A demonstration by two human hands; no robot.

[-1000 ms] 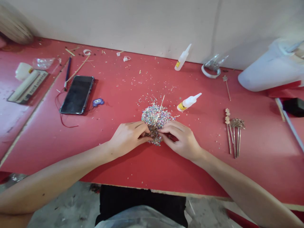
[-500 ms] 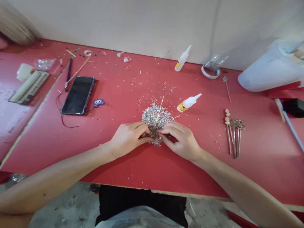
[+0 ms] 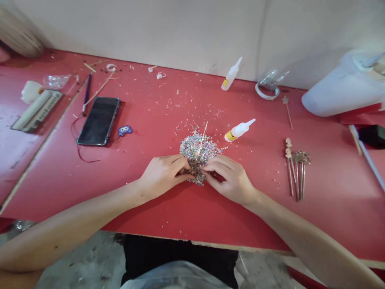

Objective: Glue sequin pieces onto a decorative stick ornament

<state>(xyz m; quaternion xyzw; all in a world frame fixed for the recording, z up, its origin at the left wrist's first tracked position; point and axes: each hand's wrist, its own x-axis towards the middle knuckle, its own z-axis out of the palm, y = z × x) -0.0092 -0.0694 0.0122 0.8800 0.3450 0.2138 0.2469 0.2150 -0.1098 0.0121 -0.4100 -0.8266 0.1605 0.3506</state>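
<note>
A heap of small glittery, many-coloured stones (image 3: 192,145) lies on the red table. On it rests a gold hair stick (image 3: 203,138), its thin shaft pointing away from me and its ornate head low between my hands. My left hand (image 3: 168,171) is closed at the left side of that head, thumb and fingers pinching. From the right, my right hand (image 3: 230,176) pinches at the other side. My fingertips partly hide the head, and some stones surround it.
Two glue bottles (image 3: 240,130) stand beyond the heap. Several finished-looking hair sticks (image 3: 296,172) lie right, below a white ring with clear bags (image 3: 267,94) and a white container (image 3: 337,86). Left are a phone (image 3: 98,120), a purple trinket (image 3: 125,130), a brush (image 3: 87,94) and a knife box (image 3: 39,110).
Almost nothing differs. Both hands stay at the head of the stick, with only tiny finger shifts.
</note>
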